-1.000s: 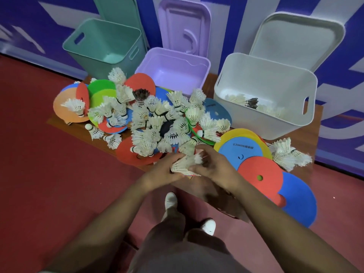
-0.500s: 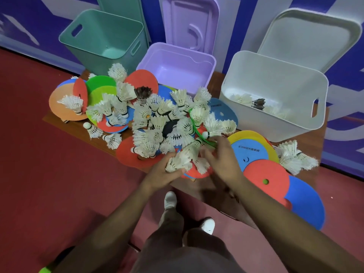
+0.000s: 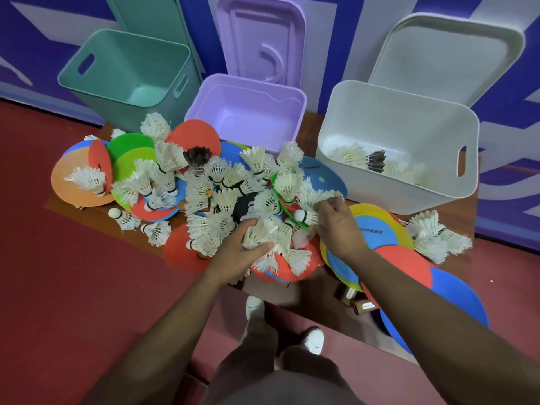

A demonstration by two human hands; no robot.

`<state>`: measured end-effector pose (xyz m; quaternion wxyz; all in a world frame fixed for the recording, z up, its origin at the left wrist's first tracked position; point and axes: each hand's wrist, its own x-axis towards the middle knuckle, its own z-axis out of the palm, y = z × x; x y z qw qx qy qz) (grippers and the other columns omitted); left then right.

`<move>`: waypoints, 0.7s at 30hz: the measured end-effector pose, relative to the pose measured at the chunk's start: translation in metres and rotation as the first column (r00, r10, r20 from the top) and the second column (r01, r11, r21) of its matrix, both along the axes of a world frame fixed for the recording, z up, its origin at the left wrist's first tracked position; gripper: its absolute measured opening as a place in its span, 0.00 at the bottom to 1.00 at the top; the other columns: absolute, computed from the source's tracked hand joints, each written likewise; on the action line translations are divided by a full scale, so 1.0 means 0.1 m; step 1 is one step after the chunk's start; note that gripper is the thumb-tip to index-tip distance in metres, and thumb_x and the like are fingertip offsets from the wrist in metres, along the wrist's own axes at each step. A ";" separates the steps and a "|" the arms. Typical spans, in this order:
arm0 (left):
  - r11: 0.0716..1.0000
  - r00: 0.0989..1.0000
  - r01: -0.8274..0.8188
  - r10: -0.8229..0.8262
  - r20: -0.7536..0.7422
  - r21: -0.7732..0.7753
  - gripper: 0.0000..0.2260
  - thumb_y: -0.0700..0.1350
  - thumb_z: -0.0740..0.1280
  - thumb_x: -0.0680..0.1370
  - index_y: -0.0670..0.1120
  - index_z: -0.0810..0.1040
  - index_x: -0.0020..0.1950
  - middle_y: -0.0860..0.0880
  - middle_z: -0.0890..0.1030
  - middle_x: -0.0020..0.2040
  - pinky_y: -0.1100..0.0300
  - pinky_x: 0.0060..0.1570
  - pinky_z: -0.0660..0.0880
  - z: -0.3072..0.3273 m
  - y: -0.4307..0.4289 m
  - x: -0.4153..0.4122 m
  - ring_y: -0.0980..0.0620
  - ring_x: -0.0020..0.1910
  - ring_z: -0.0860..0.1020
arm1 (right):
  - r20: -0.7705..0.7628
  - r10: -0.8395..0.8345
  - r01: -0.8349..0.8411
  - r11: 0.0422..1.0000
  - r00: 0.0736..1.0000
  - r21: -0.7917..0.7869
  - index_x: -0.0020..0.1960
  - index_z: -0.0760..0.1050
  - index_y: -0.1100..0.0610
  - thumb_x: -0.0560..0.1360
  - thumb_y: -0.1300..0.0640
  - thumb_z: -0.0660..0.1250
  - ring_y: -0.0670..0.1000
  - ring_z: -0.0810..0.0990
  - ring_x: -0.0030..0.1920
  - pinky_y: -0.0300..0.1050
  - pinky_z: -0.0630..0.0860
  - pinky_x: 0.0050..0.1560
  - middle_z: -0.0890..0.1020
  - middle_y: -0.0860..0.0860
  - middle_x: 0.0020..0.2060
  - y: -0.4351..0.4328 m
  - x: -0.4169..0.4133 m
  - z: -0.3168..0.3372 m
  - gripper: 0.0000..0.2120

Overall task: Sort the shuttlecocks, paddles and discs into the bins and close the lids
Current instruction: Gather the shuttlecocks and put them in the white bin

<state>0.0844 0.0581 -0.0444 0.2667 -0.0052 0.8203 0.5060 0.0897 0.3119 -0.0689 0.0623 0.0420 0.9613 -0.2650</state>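
Note:
A heap of white shuttlecocks (image 3: 210, 194) lies over coloured discs (image 3: 403, 267) on a low wooden table (image 3: 312, 133). A black paddle (image 3: 245, 207) shows through the heap's middle. My left hand (image 3: 239, 252) grips a bunch of shuttlecocks (image 3: 260, 233) at the heap's near side. My right hand (image 3: 336, 223) curls its fingers round a shuttlecock (image 3: 306, 216) with a white cork just right of the heap. Three open bins stand behind: a green bin (image 3: 125, 68), a purple bin (image 3: 245, 112), and a white bin (image 3: 403, 135) holding several shuttlecocks.
Each bin's lid leans on the blue and white wall behind it: green lid (image 3: 152, 21), purple lid (image 3: 263, 39), white lid (image 3: 444, 54). More shuttlecocks (image 3: 435, 235) lie at the table's right end. Red floor surrounds the table; my shoes (image 3: 312, 340) stand at its near edge.
Both hands moved away from me into the heap. The left still holds its bunch of shuttlecocks; the right left that bunch, went right and took hold of another shuttlecock.

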 end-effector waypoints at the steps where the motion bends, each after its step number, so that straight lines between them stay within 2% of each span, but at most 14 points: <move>1: 1.000 1.000 0.006 -0.006 -0.004 0.001 0.22 0.54 0.75 0.72 0.59 0.73 0.64 0.62 0.79 0.58 0.64 0.56 0.74 0.04 0.02 -0.04 0.67 0.54 0.78 | -0.011 0.008 -0.008 1.000 1.000 -0.013 0.61 0.74 0.59 0.71 0.59 0.73 0.61 0.75 0.55 0.52 0.75 0.54 0.73 0.58 0.57 0.01 -0.01 0.03 0.20; 3: 1.000 0.999 0.020 -0.020 -0.027 -0.022 0.23 0.58 0.74 0.71 0.61 0.72 0.63 0.63 0.78 0.60 0.62 0.58 0.74 0.07 0.06 -0.12 0.65 0.57 0.77 | -0.062 -0.023 0.019 0.998 0.998 -0.056 0.62 0.74 0.57 0.72 0.54 0.72 0.57 0.75 0.54 0.50 0.74 0.54 0.75 0.56 0.56 0.02 -0.01 0.11 0.20; 5: 0.998 0.998 0.026 -0.029 -0.054 -0.054 0.22 0.57 0.74 0.71 0.61 0.71 0.62 0.66 0.76 0.58 0.67 0.56 0.71 0.16 0.11 -0.20 0.67 0.56 0.75 | -0.093 -0.098 0.080 0.981 0.991 -0.176 0.61 0.74 0.55 0.73 0.50 0.72 0.52 0.74 0.52 0.43 0.72 0.52 0.74 0.55 0.53 0.03 -0.01 0.22 0.19; 7: 0.997 0.995 0.037 -0.044 -0.092 -0.072 0.22 0.56 0.74 0.72 0.61 0.70 0.62 0.65 0.76 0.57 0.69 0.53 0.70 0.24 0.17 -0.29 0.66 0.56 0.75 | -0.090 -0.131 0.097 0.945 0.987 -0.314 0.58 0.74 0.53 0.72 0.50 0.73 0.48 0.72 0.50 0.33 0.68 0.48 0.74 0.53 0.50 0.04 0.01 0.34 0.17; 8: 0.995 0.993 0.051 -0.059 -0.105 -0.082 0.23 0.56 0.74 0.72 0.61 0.70 0.63 0.65 0.75 0.57 0.70 0.52 0.69 0.27 0.20 -0.33 0.68 0.55 0.74 | -0.083 -0.138 0.099 0.927 0.987 -0.362 0.57 0.74 0.52 0.72 0.51 0.73 0.47 0.72 0.49 0.32 0.67 0.46 0.73 0.53 0.49 0.06 0.03 0.41 0.16; 11: 0.991 0.985 0.108 -0.117 -0.124 -0.077 0.24 0.54 0.75 0.72 0.61 0.70 0.64 0.68 0.73 0.56 0.73 0.50 0.67 0.40 0.31 -0.46 0.77 0.52 0.71 | -0.062 -0.128 0.087 0.889 0.990 -0.450 0.54 0.74 0.50 0.69 0.45 0.71 0.45 0.73 0.49 0.37 0.72 0.48 0.72 0.51 0.48 0.12 0.07 0.62 0.17; 14: 0.977 0.968 0.187 -0.201 -0.148 -0.100 0.24 0.55 0.75 0.71 0.62 0.69 0.63 0.67 0.73 0.56 0.74 0.52 0.67 0.49 0.44 -0.59 0.74 0.53 0.71 | -0.067 -0.166 0.104 0.836 0.984 -0.539 0.53 0.74 0.51 0.68 0.45 0.70 0.49 0.76 0.50 0.43 0.74 0.49 0.75 0.52 0.47 0.19 0.10 0.82 0.16; 17: 0.965 0.958 0.231 -0.248 -0.146 -0.121 0.25 0.55 0.75 0.71 0.60 0.70 0.64 0.64 0.73 0.58 0.71 0.52 0.66 0.55 0.54 -0.67 0.66 0.56 0.72 | -0.003 -0.275 0.189 0.666 0.961 -0.722 0.50 0.74 0.56 0.73 0.56 0.71 0.52 0.76 0.41 0.47 0.74 0.44 0.78 0.53 0.42 0.27 0.12 1.01 0.09; 19: 0.960 0.951 0.255 -0.271 -0.151 -0.119 0.26 0.55 0.75 0.71 0.59 0.70 0.66 0.60 0.73 0.61 0.67 0.55 0.66 0.56 0.58 -0.70 0.61 0.61 0.72 | 0.102 -0.277 0.245 0.547 0.955 -0.800 0.49 0.73 0.59 0.77 0.61 0.68 0.47 0.71 0.35 0.41 0.71 0.37 0.75 0.49 0.36 0.33 0.15 1.11 0.05; 21: 0.952 0.944 0.290 -0.301 -0.138 -0.099 0.26 0.54 0.75 0.71 0.60 0.70 0.66 0.60 0.73 0.62 0.65 0.56 0.65 0.61 0.65 -0.71 0.59 0.62 0.71 | 0.237 -0.235 0.314 0.384 0.943 -0.868 0.49 0.72 0.59 0.79 0.63 0.63 0.45 0.72 0.33 0.38 0.73 0.34 0.74 0.47 0.33 0.35 0.16 1.19 0.01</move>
